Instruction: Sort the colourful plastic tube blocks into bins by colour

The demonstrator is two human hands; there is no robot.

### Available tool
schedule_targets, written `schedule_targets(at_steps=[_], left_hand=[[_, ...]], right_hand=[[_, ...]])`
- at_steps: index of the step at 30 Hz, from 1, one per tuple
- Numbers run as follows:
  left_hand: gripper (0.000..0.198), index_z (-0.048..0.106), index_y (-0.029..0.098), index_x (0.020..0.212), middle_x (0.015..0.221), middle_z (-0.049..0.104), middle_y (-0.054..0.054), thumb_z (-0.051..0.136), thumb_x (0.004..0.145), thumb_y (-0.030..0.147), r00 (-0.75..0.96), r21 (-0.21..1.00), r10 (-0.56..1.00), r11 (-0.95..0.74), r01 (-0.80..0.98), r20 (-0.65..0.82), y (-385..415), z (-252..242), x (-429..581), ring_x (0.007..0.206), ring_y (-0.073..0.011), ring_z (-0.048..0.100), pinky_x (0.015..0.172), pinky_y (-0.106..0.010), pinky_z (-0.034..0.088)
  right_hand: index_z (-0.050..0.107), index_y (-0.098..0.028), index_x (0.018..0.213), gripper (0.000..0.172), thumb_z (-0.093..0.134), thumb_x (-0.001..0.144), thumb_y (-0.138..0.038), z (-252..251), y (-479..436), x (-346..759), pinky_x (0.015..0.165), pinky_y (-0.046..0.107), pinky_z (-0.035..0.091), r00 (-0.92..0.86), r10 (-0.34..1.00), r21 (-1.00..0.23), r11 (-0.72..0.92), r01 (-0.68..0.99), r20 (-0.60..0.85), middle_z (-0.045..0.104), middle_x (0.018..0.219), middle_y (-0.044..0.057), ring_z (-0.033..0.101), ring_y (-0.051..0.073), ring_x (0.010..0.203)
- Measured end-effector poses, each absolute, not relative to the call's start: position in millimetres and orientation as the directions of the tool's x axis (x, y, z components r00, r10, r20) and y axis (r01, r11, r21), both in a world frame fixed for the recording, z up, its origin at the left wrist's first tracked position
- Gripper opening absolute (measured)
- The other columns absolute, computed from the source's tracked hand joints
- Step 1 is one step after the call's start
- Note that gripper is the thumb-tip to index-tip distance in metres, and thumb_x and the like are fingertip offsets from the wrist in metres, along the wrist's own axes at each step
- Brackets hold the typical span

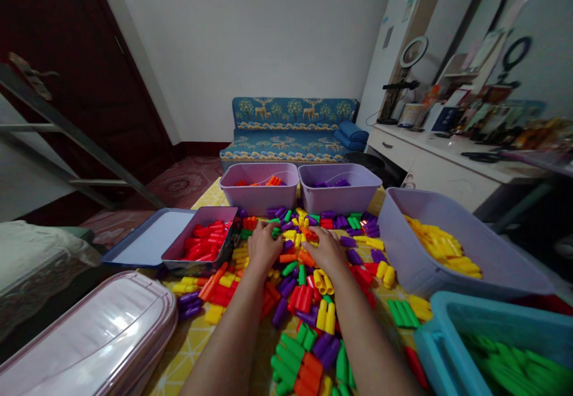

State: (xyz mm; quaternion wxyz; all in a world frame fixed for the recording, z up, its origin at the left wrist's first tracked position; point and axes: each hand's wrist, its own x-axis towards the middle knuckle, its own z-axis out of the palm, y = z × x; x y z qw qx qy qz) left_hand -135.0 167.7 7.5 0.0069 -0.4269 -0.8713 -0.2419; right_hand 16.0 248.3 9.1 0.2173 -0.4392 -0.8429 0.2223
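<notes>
Both my hands reach into a pile of bullet-shaped plastic building blocks [303,295] in red, yellow, green, purple and orange. My left hand [264,244] is closed, with its fingers curled beside green blocks [275,221]; what it grips, if anything, is hidden. My right hand [327,248] is closed around an orange-red block [312,237] between thumb and fingers. Several blocks are joined in flat rows, such as a green group [287,357] near my forearms. Yellow pieces [323,281] lie by my right wrist.
Two lilac bins [259,196] stand at the back. A metal tin [197,263] with red blocks is on the left, near a lidded pink box [89,330]. To the right are a lilac bin [403,252] with yellow blocks and a blue bin [452,348] with green ones.
</notes>
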Motion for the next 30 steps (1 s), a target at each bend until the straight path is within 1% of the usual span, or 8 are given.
schedule_targets(at_steps=[2, 6, 11, 13, 18, 22, 25, 30], left_hand=[[0.043, 0.058, 0.028, 0.122, 0.115, 0.063, -0.008, 0.054, 0.079, 0.033, -0.642, 0.427, 0.744, 0.528, 0.734, 0.185, 166.3, 8.6, -134.2, 0.101, -0.0246, 0.060, 0.081, -0.032, 0.045], [0.057, 0.050, 0.025, 0.132, 0.105, 0.069, -0.010, 0.055, 0.078, 0.043, -0.655, 0.392, 0.747, 0.572, 0.720, 0.114, 165.6, 10.6, -134.9, 0.100, -0.0286, 0.062, 0.079, -0.035, 0.044], [0.048, 0.065, 0.027, 0.113, 0.092, 0.072, -0.007, 0.049, 0.080, 0.057, -0.685, 0.506, 0.723, 0.558, 0.657, 0.091, 165.5, 8.3, -137.5, 0.091, -0.0268, 0.065, 0.073, -0.032, 0.044], [0.049, 0.070, 0.025, 0.103, 0.097, 0.070, -0.008, 0.044, 0.082, 0.060, -0.697, 0.555, 0.710, 0.540, 0.633, 0.103, 165.7, 6.3, -137.4, 0.093, -0.0250, 0.065, 0.074, -0.030, 0.045], [0.050, 0.060, 0.026, 0.122, 0.120, 0.062, -0.009, 0.060, 0.074, 0.042, -0.646, 0.520, 0.734, 0.477, 0.709, 0.207, 166.1, 3.5, -135.2, 0.106, -0.0258, 0.059, 0.085, -0.031, 0.043], [0.037, 0.067, 0.026, 0.110, 0.107, 0.069, -0.007, 0.057, 0.075, 0.028, -0.605, 0.532, 0.774, 0.437, 0.725, 0.189, 166.0, 4.1, -135.9, 0.100, -0.0245, 0.062, 0.082, -0.030, 0.044], [0.031, 0.068, 0.025, 0.104, 0.098, 0.071, -0.007, 0.058, 0.075, 0.030, -0.623, 0.545, 0.762, 0.450, 0.707, 0.179, 164.8, 5.6, -137.5, 0.092, -0.0238, 0.064, 0.075, -0.029, 0.044], [0.054, 0.059, 0.022, 0.122, 0.100, 0.071, -0.008, 0.066, 0.070, 0.033, -0.613, 0.592, 0.783, 0.446, 0.672, 0.106, 162.5, 7.4, -140.1, 0.091, -0.0251, 0.065, 0.076, -0.031, 0.045]], right_hand=[[0.060, -0.016, 0.121, 0.045, 0.060, 0.078, -0.031, 8.8, 248.3, 16.0, 0.102, 0.036, 0.035, -0.516, 0.839, -0.567, 0.513, 0.645, 0.172, 0.061, 0.122, 0.009, 0.050, 0.026, 0.116], [0.059, -0.017, 0.121, 0.045, 0.059, 0.079, -0.031, 10.0, 247.1, 16.5, 0.101, 0.036, 0.036, -0.511, 0.843, -0.568, 0.508, 0.648, 0.171, 0.061, 0.122, 0.010, 0.050, 0.025, 0.117], [0.060, -0.017, 0.121, 0.044, 0.058, 0.080, -0.031, 13.1, 245.8, 16.7, 0.101, 0.036, 0.036, -0.497, 0.855, -0.573, 0.484, 0.661, 0.149, 0.061, 0.123, 0.010, 0.050, 0.025, 0.118], [0.059, -0.017, 0.121, 0.044, 0.059, 0.079, -0.032, 13.5, 246.0, 16.6, 0.100, 0.036, 0.037, -0.495, 0.857, -0.579, 0.477, 0.661, 0.141, 0.061, 0.123, 0.011, 0.050, 0.026, 0.118], [0.060, -0.018, 0.120, 0.044, 0.060, 0.078, -0.030, 13.3, 246.6, 16.8, 0.099, 0.037, 0.038, -0.494, 0.857, -0.584, 0.478, 0.656, 0.147, 0.062, 0.122, 0.011, 0.051, 0.026, 0.116], [0.062, -0.018, 0.118, 0.041, 0.059, 0.078, -0.029, 13.3, 246.4, 17.1, 0.098, 0.037, 0.039, -0.494, 0.854, -0.592, 0.487, 0.642, 0.166, 0.063, 0.120, 0.011, 0.052, 0.026, 0.115], [0.063, -0.020, 0.116, 0.037, 0.057, 0.080, -0.028, 12.6, 246.9, 17.0, 0.098, 0.037, 0.039, -0.487, 0.855, -0.604, 0.488, 0.631, 0.182, 0.064, 0.118, 0.009, 0.053, 0.025, 0.114], [0.063, -0.017, 0.115, 0.036, 0.055, 0.082, -0.029, 10.2, 248.6, 16.1, 0.097, 0.034, 0.039, -0.483, 0.857, -0.605, 0.484, 0.632, 0.180, 0.064, 0.117, 0.010, 0.055, 0.024, 0.113]])
